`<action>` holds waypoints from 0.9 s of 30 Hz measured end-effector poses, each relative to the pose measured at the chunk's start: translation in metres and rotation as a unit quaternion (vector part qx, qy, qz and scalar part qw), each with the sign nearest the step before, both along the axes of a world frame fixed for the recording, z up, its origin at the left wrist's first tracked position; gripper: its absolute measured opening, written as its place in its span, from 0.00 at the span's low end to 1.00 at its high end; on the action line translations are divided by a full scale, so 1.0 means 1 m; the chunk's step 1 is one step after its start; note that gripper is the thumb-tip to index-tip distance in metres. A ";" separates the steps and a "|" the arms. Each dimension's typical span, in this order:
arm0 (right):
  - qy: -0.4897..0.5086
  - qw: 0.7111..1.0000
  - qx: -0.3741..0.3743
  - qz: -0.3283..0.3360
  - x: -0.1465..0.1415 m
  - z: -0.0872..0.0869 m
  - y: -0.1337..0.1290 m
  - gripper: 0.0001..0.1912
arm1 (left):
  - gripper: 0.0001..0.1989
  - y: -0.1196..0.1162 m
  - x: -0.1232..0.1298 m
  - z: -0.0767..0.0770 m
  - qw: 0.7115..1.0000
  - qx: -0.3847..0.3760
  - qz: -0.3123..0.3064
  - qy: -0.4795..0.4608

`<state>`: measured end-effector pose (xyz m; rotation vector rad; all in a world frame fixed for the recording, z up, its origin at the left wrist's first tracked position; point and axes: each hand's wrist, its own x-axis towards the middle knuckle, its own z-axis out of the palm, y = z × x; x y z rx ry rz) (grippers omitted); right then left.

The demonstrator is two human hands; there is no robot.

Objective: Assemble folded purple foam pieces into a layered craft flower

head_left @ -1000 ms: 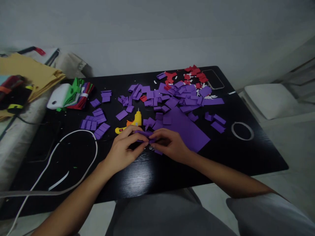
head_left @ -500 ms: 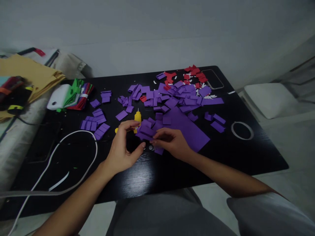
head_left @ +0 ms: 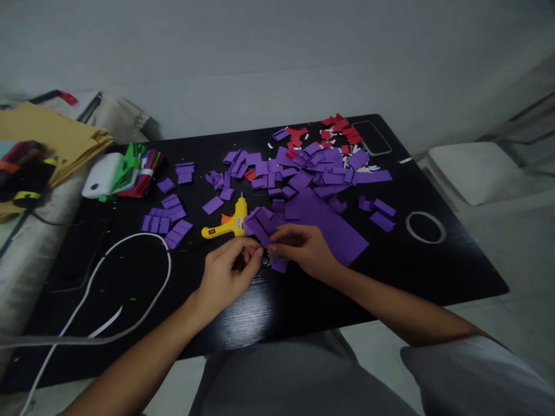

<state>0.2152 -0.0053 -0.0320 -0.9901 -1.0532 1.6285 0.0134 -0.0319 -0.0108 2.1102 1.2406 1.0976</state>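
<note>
"Purple card, folded: where do you have it?"

"On my feed, the folded purple piece (head_left: 259,226) is at the fingertips, just right of the yellow glue gun (head_left: 236,221). The right hand (head_left: 310,248) pinches its near end between thumb and fingers."

"And the left?"

"I see the left hand (head_left: 228,271) close by, fingers curled, thumb drawn up to the index finger. From my end I can't tell whether anything is caught between them."

"What holds what on that table?"

"At the far left of the black table (head_left: 390,274), a white band (head_left: 148,171) wraps a bundle of coloured strips (head_left: 131,166), green, red and purple, lying against a white slab (head_left: 100,178). Over on the right, a pale ring (head_left: 408,226) lies flat, and I can see the tabletop through its middle."

"Anything loose?"

"Plenty. I count no exact number, but a heap of purple pieces (head_left: 332,157) spreads beyond the hands, with red pieces (head_left: 353,137) and white scraps (head_left: 373,169) at its far side. I have a large purple sheet (head_left: 336,234) just beyond the right hand, and a white cable (head_left: 170,263) looping at the left."
</note>
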 end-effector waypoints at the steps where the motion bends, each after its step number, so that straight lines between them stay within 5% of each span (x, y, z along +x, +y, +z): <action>1: -0.004 1.000 -0.001 0.001 0.000 0.000 0.000 0.14 | 0.03 0.000 0.001 0.000 1.000 -0.006 0.006 -0.007; 10: -0.026 0.999 0.037 -0.008 -0.003 0.002 -0.004 0.12 | 0.03 -0.001 0.003 -0.004 0.991 -0.099 0.037 -0.080; 17: -0.026 0.998 0.054 -0.021 -0.004 0.003 -0.006 0.11 | 0.05 0.003 0.007 0.000 0.946 -0.250 0.040 -0.203; 27: -0.022 0.999 0.045 -0.010 -0.005 0.002 -0.009 0.07 | 0.06 0.001 0.006 -0.001 0.937 -0.271 0.040 -0.218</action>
